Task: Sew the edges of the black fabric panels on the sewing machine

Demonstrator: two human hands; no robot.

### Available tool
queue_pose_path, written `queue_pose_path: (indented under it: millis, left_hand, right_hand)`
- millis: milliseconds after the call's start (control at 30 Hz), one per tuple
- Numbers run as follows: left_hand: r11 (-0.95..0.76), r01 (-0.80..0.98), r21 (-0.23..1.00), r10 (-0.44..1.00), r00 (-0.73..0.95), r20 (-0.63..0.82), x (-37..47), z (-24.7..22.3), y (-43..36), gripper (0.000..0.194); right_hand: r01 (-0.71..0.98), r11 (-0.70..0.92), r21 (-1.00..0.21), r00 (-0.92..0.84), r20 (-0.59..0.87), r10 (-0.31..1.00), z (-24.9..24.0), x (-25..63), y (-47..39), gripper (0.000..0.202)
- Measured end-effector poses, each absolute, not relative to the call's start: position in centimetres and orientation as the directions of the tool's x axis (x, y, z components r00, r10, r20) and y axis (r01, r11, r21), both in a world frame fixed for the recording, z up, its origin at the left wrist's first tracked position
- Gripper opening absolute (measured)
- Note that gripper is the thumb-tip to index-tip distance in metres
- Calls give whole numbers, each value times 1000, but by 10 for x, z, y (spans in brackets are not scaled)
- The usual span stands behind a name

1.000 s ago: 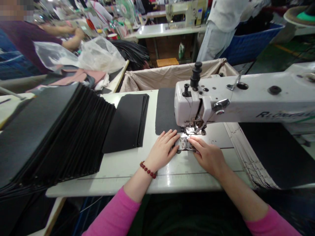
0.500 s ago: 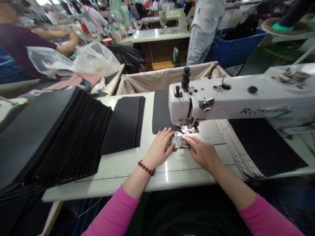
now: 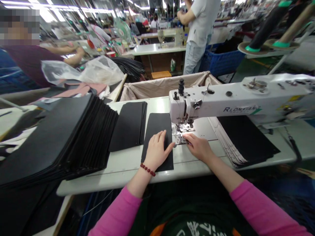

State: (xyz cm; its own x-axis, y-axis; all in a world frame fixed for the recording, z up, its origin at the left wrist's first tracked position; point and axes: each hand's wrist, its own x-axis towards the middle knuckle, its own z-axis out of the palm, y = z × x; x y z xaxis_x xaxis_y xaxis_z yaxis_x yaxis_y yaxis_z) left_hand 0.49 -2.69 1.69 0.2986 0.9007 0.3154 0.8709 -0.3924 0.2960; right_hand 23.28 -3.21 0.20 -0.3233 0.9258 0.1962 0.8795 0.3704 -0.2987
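My left hand (image 3: 157,149), with a dark red bead bracelet at the wrist, lies flat with fingers extended on a black rectangular panel (image 3: 157,121). The panel rests on the pale sewing table, just left of the needle area. My right hand (image 3: 199,146) has its fingers drawn together at the metal guide (image 3: 180,139) in front of the presser foot (image 3: 183,127). What those fingertips hold, if anything, is hidden. Above them stands the head of the white sewing machine (image 3: 177,105).
A tall stack of black panels (image 3: 64,131) leans at the left, with a smaller stack (image 3: 129,123) beside it. More panels with pale edges (image 3: 246,137) lie under the machine arm. A cloth-lined bin (image 3: 157,88) stands behind the table. Other people work beyond it.
The black panel has come from behind the needle area toward me and now lies under my left hand. My right hand stays by the metal guide. The camera view has shifted.
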Motion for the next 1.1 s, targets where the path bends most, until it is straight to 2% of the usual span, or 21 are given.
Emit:
queue_pose_path:
  millis: [67,100,233,400,500,667,733,867,967,1100]
  left_hand:
    - [-403,878,257,908,348,233,0,17,-45,77]
    - [-414,879,238,908,381,174,-5,18,-57,81]
    - [-497,834,238,853,521,-45,-35,29,-107,76]
    - [-530,773,350,788,601,-134,-64,42,-137,83]
    - [-534,751,389,782,614,-111,-63,42,-135,76]
    - [-520,762,384,834,550,38,-21,33,-128,36]
    - [-523,739,425,836,542,87,7,28,-126,35]
    - [-579,659,480,801,571,182,58,13,-122,36]
    - [-613,631,476,777,590,219,77,3,-117,12]
    - [-616,623,482,773,596,217,79,-2,-116,12]
  right_hand:
    - [877,368,-309,-317,204,926,3,233,-34,45]
    - [874,368,-316,-316,207,926,4,234,-34,46]
    - [843,396,-363,-341,208,917,9,237,-36,49]
    - [765,467,-443,-442,166,882,16,242,-47,48]
    - [756,456,-469,-465,104,879,16,249,-62,44]
    - [740,360,-568,-403,54,913,15,267,-90,47]
    - [704,327,-630,-351,90,932,16,273,-100,45]
    - [664,216,-716,-136,168,976,16,282,-124,34]
    - [695,100,-712,-32,109,994,13,285,-143,27]
    - [781,2,-625,-9,-9,1000,12,281,-165,24]
